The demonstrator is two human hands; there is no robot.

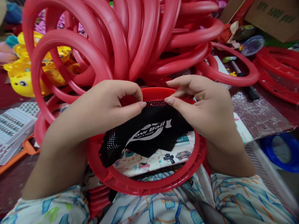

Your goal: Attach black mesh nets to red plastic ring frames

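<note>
A red plastic ring (149, 186) rests at the front edge, against my patterned clothing. Black mesh netting (149, 137) with white printed lettering hangs across its upper part; the lower part of the opening is uncovered. My left hand (116, 105) pinches the netting's top edge near the ring's far rim, thumb against curled forefinger. To the right, my right hand (201, 99) has its thumb on the same edge, the forefinger lifted away and the other fingers curled behind. Some of the far rim is hidden by both hands.
A big heap of ribbed red rings (144, 40) stands behind my hands. Yellow animal-faced toys (23, 81) lie left, above an orange plastic tool (29, 147). At right are more red frames (277, 74), a blue ring (280, 152) and a cardboard box (275, 18).
</note>
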